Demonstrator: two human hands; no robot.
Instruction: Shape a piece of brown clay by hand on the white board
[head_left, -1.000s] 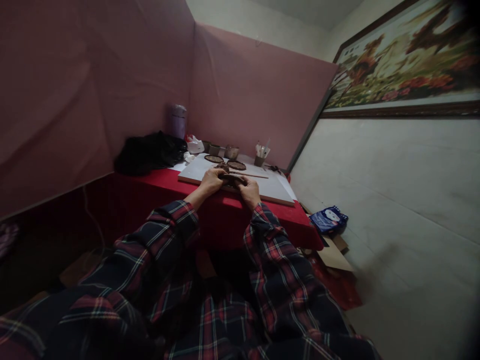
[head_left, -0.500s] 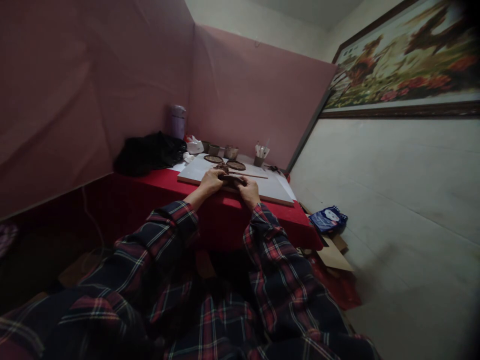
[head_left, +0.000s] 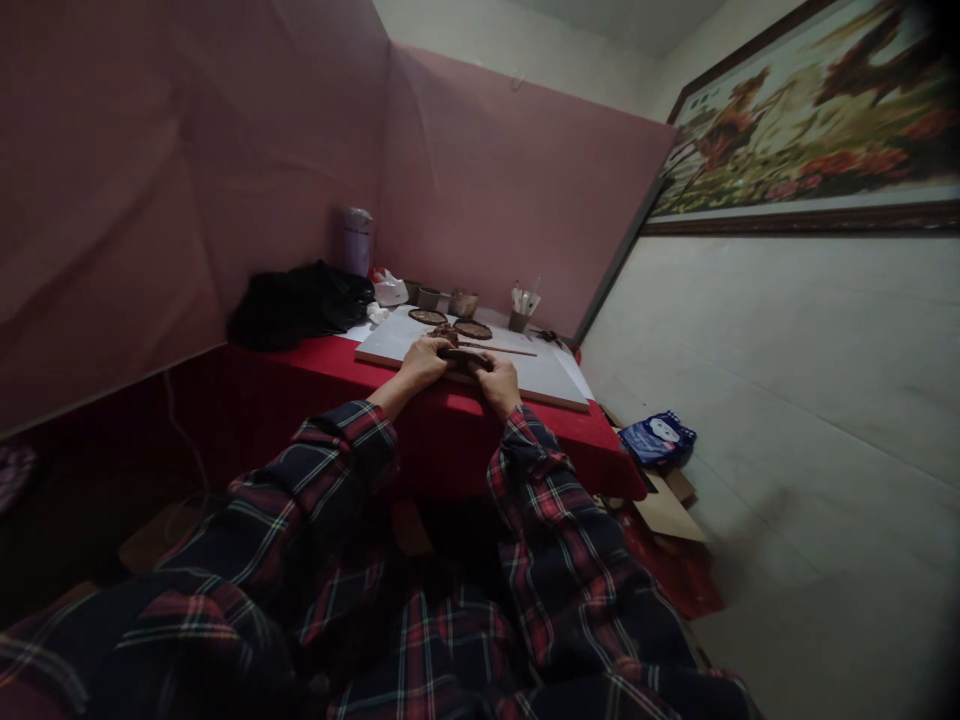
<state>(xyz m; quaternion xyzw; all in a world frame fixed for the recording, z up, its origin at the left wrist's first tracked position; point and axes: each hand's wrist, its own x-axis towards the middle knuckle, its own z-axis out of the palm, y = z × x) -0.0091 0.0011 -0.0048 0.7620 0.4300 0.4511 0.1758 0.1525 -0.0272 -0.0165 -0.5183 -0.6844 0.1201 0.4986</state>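
At mid-frame, the left hand (head_left: pixel 424 362) and right hand (head_left: pixel 500 382), fingers closed, pinch a thin, dark-brown, clay-like piece (head_left: pixel 465 356); its top looks darker than a moment ago, suggesting slight turning between them.

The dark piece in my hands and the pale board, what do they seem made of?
Dark piece: possibly clay, dull, from its dark, even surface; too small for certainty. Pale board: perhaps wood, matte-coated, since its brown edge differs from the top.

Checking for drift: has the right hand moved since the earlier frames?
No, no visible shift either way: against the front edge of the white board, the right hand sits in the same place, gripping the dark piece.
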